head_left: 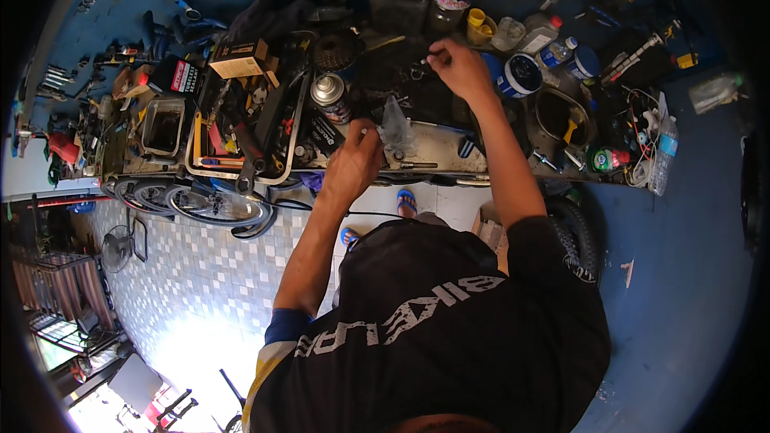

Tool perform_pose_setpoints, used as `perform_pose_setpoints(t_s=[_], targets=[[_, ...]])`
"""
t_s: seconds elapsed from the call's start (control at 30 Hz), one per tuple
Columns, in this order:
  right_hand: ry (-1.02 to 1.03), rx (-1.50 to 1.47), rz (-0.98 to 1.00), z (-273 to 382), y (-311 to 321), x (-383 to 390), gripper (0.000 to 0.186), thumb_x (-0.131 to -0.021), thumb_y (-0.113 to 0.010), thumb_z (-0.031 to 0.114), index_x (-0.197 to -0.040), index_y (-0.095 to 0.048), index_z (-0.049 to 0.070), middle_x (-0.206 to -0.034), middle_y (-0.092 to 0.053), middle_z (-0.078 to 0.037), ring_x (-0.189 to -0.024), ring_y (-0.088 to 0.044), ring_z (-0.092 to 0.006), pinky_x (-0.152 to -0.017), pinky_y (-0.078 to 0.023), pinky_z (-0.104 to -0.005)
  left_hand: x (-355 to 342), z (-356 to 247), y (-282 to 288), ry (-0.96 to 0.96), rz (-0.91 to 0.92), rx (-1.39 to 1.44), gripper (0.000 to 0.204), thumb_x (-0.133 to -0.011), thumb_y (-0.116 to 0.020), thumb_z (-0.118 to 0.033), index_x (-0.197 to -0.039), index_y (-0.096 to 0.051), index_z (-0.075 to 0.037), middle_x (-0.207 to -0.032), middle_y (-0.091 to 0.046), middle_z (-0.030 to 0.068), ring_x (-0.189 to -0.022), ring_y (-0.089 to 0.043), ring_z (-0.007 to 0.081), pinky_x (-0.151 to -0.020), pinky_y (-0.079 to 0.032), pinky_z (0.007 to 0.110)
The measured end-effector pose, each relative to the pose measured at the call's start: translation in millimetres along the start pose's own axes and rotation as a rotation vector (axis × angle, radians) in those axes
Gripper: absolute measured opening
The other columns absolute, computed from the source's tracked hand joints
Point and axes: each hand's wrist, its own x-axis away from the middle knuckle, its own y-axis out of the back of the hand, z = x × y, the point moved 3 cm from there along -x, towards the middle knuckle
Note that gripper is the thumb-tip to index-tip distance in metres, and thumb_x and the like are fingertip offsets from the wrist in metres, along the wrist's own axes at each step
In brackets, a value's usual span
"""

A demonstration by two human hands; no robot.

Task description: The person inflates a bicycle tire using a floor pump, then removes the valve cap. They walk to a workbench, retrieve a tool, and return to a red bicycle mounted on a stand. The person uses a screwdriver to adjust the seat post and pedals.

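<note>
My left hand (358, 154) is over the front of the workbench with its fingers closed. It pinches the edge of a small clear plastic bag (397, 130), which stands out to the right of the fingertips. Farther back and to the right, my right hand (459, 66) has thumb and fingers drawn together above the dark mat. Whatever lies between those fingertips is too small to make out. Small dark ring-like parts (416, 72) are just left of them. A spray can (329, 95) stands behind my left hand. A thin metal rod-like part (419, 165) lies at the bench's front edge.
At left, a metal-rimmed tray (289, 162) holds tools and small boxes; a wrench (250, 156) overhangs its front. A sprocket cassette (335, 54) sits behind the spray can. Blue-lidded tubs (523, 74), bottles and a round pan (589, 112) crowd the right. Bicycle wheels (212, 204) are below the bench.
</note>
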Motion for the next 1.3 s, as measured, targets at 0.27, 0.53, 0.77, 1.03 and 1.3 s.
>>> perform_pose_setpoints(t_s=[0.27,0.53,0.77,1.03,1.3], targets=[[-0.100,0.308,0.230,-70,-88,-59,0.047,-0.087,-0.078,0.033,-0.129,-0.067,0.016,-0.125,-0.073,-0.015,-0.119,-0.068,-0.0363,-0.099,-0.055,-0.0482,-3,-6,0,0.061,0.013,-0.128,0.023,-0.088,-0.076,-0.013,-0.109,-0.069,-0.013,-0.127,-0.057,0.0096,-0.095,-0.073,0.0315,-0.075,-0.060,0.049],[-0.137,0.333,0.124,-69,-83,-63,0.040,-0.088,-0.077,0.026,-0.125,-0.069,0.016,-0.117,-0.075,-0.016,-0.111,-0.071,-0.0384,-0.096,-0.057,-0.0495,-19,-24,-2,-0.030,0.098,-0.227,0.045,-0.084,-0.080,-0.014,-0.127,-0.073,-0.025,-0.154,-0.042,0.0146,-0.129,-0.057,0.0387,-0.099,-0.057,0.048],[0.211,-0.269,0.170,8,-26,-3,0.026,-0.092,-0.070,0.009,-0.117,-0.071,0.010,-0.096,-0.075,-0.006,-0.088,-0.073,-0.0163,-0.079,-0.056,-0.0319,-16,-22,-2,-0.046,0.130,-0.266,0.048,-0.082,-0.081,-0.015,-0.128,-0.074,-0.028,-0.157,-0.040,0.0145,-0.135,-0.052,0.0386,-0.107,-0.053,0.047],[0.317,-0.111,0.508,34,-25,60,0.026,-0.089,-0.068,0.016,-0.115,-0.072,0.012,-0.096,-0.076,-0.013,-0.087,-0.074,-0.0305,-0.079,-0.056,-0.0404,-20,-15,0,0.130,0.114,-0.290,0.048,-0.081,-0.084,-0.025,-0.127,-0.072,-0.021,-0.152,-0.044,0.0173,-0.134,-0.054,0.0393,-0.100,-0.056,0.049],[0.254,-0.197,0.320,59,-17,73,0.027,-0.091,-0.068,0.020,-0.118,-0.070,0.015,-0.097,-0.078,-0.010,-0.090,-0.074,-0.0354,-0.080,-0.056,-0.0451,-10,-19,-5,0.074,0.114,-0.238,0.040,-0.081,-0.085,-0.025,-0.119,-0.075,-0.021,-0.147,-0.048,0.0180,-0.128,-0.059,0.0387,-0.096,-0.058,0.047]])
